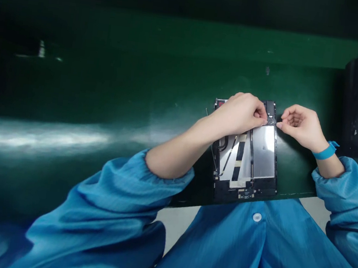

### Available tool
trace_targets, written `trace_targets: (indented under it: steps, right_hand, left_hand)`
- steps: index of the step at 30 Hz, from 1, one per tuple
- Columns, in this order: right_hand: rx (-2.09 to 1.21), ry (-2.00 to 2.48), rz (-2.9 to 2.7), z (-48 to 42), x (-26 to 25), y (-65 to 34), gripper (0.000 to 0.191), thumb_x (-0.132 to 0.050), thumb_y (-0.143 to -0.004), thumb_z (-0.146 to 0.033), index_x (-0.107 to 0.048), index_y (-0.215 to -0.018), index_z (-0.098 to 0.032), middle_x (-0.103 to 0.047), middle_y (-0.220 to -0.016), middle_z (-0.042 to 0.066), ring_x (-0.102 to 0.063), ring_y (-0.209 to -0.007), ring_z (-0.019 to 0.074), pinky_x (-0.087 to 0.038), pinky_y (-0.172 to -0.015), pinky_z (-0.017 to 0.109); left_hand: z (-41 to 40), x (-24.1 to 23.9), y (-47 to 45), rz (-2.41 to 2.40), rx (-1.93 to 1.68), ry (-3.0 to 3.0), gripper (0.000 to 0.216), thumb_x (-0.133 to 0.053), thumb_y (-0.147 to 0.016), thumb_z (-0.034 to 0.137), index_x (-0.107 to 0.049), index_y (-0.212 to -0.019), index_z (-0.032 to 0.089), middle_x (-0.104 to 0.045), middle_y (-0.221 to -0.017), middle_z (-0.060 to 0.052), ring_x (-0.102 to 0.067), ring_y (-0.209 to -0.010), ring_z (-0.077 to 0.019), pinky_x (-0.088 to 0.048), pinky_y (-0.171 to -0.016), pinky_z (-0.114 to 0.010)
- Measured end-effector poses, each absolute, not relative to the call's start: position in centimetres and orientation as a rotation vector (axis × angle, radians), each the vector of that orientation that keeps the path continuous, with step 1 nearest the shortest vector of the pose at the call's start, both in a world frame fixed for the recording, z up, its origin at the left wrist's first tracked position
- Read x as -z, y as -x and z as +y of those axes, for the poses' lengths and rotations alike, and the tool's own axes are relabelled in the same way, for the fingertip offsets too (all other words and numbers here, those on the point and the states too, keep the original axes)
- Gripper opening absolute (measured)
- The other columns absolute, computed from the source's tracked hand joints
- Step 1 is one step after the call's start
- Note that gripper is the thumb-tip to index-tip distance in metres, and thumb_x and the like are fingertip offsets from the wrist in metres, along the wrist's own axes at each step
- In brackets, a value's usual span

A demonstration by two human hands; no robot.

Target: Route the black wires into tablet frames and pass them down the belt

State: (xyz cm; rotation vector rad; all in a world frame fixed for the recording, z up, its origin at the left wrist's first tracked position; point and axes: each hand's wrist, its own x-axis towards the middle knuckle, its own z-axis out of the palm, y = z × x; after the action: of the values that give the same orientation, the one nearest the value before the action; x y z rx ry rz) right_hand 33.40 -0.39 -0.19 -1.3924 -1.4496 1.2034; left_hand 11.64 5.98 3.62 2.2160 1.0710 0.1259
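Blue glossy sleeves [117,213]; both hands pinch at flat, rectangular opened tablet [247,160].

Deep green belt surface [105,99] everywhere, with a pale white glare streak out at nine o'clock. The opened tablet [247,160] shows a black frame, silver-grey panels, black strips and a red speck at its eleven o'clock corner. Bright blue sleeves [117,213], blue wristband [326,151], one white button [256,217].
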Motion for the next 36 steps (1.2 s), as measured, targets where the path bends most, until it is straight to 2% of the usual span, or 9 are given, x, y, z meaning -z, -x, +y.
trace_targets:
  steps: [3,8,12,16,23,32,36]
  right_hand:
    - [-1.194,1.411,-1.414,-0.3,0.1,-33.5,0.037,-0.094,-0.065,-0.039,-0.065,-0.080,-0.021,-0.067,-0.071,-0.003,-0.063,-0.065,0.0125,-0.055,-0.064,0.028]
    - [-1.075,1.366,-1.332,0.2,-0.2,-32.1,0.040,-0.094,-0.068,-0.044,-0.063,-0.083,-0.023,-0.067,-0.077,-0.003,-0.064,-0.070,0.0132,-0.056,-0.067,0.028]
    - [-1.087,1.356,-1.360,0.6,-0.1,-30.6,0.031,-0.087,-0.073,-0.036,-0.064,-0.088,-0.023,-0.066,-0.081,-0.002,-0.065,-0.074,0.0140,-0.055,-0.070,0.029]
    - [-1.107,1.449,-1.394,0.6,0.5,-30.5,0.024,-0.080,-0.069,-0.024,-0.065,-0.089,-0.022,-0.064,-0.082,-0.003,-0.059,-0.073,0.0122,-0.048,-0.067,0.028]
    - [-1.216,1.407,-1.338,0.6,0.6,-31.3,0.035,-0.086,-0.064,-0.031,-0.064,-0.090,-0.022,-0.061,-0.084,-0.003,-0.058,-0.077,0.0124,-0.047,-0.071,0.028]
    - [-1.222,1.437,-1.374,0.6,0.2,-31.4,0.043,-0.092,-0.065,-0.041,-0.062,-0.089,-0.023,-0.058,-0.084,-0.003,-0.057,-0.078,0.0129,-0.050,-0.073,0.029]
    - [-1.240,1.423,-1.351,0.5,0.0,-31.4,0.040,-0.091,-0.064,-0.036,-0.062,-0.089,-0.023,-0.059,-0.084,-0.003,-0.059,-0.079,0.0133,-0.052,-0.075,0.029]
  left_hand:
    - [5.8,-3.7,-12.0,1.109,-0.083,-2.251,0.020,-0.060,-0.084,0.017,-0.080,-0.085,0.018,-0.073,-0.079,-0.005,-0.067,-0.081,-0.0217,-0.052,-0.085,-0.036]
    - [5.3,-3.7,-12.4,0.965,-0.212,-2.351,0.022,-0.059,-0.091,0.019,-0.080,-0.097,0.015,-0.074,-0.099,-0.010,-0.069,-0.092,-0.0246,-0.051,-0.086,-0.037]
    - [5.0,-3.1,-12.4,1.072,-0.308,-2.270,0.022,-0.059,-0.093,0.022,-0.080,-0.092,0.014,-0.074,-0.093,-0.010,-0.069,-0.089,-0.0253,-0.051,-0.086,-0.038]
    - [4.9,-2.2,-12.1,1.177,-0.379,-2.176,0.019,-0.061,-0.090,0.020,-0.080,-0.090,0.016,-0.075,-0.091,-0.009,-0.068,-0.089,-0.0255,-0.051,-0.087,-0.039]
    - [4.7,-1.9,-12.1,1.171,-0.393,-2.167,0.020,-0.060,-0.091,0.017,-0.080,-0.089,0.015,-0.074,-0.092,-0.009,-0.068,-0.090,-0.0259,-0.051,-0.087,-0.040]
    - [4.6,-2.0,-12.2,1.183,-0.382,-2.141,0.018,-0.061,-0.091,0.016,-0.079,-0.088,0.015,-0.073,-0.092,-0.009,-0.068,-0.096,-0.0270,-0.051,-0.089,-0.041]
    - [4.6,-2.1,-12.2,1.186,-0.380,-2.147,0.018,-0.061,-0.091,0.017,-0.079,-0.089,0.015,-0.073,-0.093,-0.009,-0.068,-0.097,-0.0276,-0.052,-0.089,-0.041]
